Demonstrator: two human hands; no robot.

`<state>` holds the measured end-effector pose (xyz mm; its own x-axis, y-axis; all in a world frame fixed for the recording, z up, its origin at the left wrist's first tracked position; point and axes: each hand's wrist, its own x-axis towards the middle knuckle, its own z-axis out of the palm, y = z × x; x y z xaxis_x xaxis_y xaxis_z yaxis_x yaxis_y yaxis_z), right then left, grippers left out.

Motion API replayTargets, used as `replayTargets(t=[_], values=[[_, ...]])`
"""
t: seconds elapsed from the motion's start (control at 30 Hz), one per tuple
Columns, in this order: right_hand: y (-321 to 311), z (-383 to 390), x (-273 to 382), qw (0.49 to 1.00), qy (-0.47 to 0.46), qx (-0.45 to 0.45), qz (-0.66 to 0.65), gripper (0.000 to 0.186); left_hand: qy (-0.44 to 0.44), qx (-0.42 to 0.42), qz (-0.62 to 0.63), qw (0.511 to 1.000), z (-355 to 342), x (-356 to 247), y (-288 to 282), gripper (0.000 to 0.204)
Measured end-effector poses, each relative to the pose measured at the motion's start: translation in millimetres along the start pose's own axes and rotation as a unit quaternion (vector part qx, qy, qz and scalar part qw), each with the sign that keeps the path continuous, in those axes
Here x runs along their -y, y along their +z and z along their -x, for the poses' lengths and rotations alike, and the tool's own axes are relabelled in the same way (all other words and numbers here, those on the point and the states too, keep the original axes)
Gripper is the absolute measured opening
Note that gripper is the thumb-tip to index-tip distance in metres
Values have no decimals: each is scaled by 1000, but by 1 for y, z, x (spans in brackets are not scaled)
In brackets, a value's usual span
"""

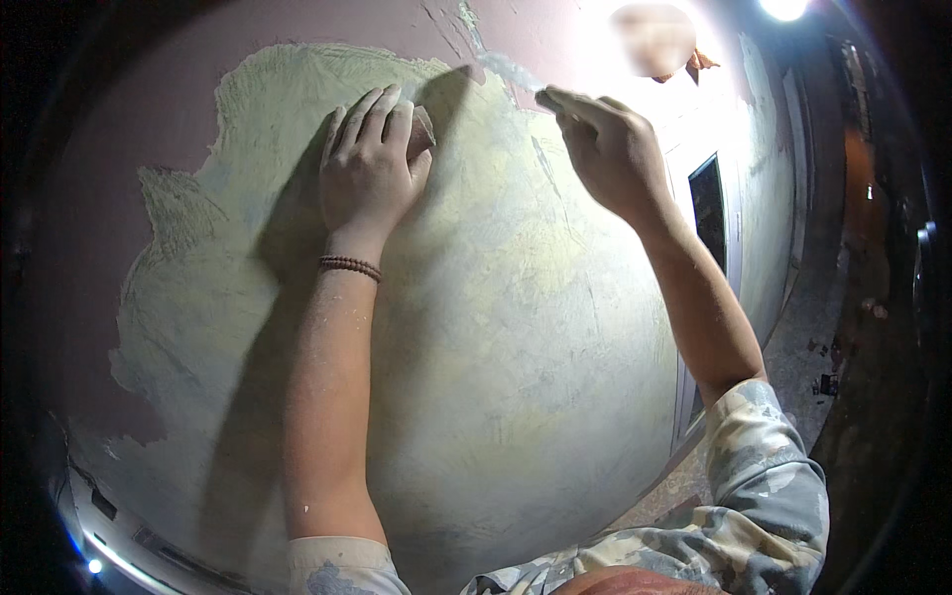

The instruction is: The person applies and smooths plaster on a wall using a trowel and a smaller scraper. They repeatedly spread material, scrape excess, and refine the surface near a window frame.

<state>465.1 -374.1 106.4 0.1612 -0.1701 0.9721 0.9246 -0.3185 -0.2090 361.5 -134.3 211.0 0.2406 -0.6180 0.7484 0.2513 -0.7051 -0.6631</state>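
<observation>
My left hand (pixel 372 154), wearing a brown bead bracelet (pixel 349 266), is at the upper middle of the wall, its fingers bent over a small brownish block (pixel 420 134). My right hand (pixel 600 149) is raised to its right, fingers pressed together; what they hold is hidden. A pale grey streak (pixel 506 69) lies just beyond its fingertips, too blurred to name. The wall has a large pale yellow-green patched area (pixel 496 327) with ragged edges against pink paint (pixel 94 248), and scraped marks near the top. My left arm casts a dark shadow beside it.
On the right are a pale frame with a dark panel (pixel 706 208), a grey floor strip (pixel 798 367) and a dark area with a reddish-brown upright surface (pixel 861 159). A blurred shape (pixel 653 40) sits high up beside a bright lamp (pixel 783 5). Another light (pixel 94 565) glows lower left.
</observation>
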Motion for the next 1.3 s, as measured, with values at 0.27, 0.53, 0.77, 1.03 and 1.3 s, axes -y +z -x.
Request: replayTargets(t=[0.27,0.53,0.77,1.03,1.3], values=[[19,0,13,996,22,32,79,31,12,-1,-28,1000,-2,6,9,52],[26,-13,12,996,7,14,85,31,8,4,-32,999,0,5,10,52],[32,-29,13,994,-5,-32,108,24,23,-31,-26,999,-4,6,8,49],[36,-36,15,994,-5,-29,101,31,26,-27,-31,999,-5,4,2,50],[32,-24,22,995,65,18,73,29,22,-12,-30,999,-6,6,8,53]])
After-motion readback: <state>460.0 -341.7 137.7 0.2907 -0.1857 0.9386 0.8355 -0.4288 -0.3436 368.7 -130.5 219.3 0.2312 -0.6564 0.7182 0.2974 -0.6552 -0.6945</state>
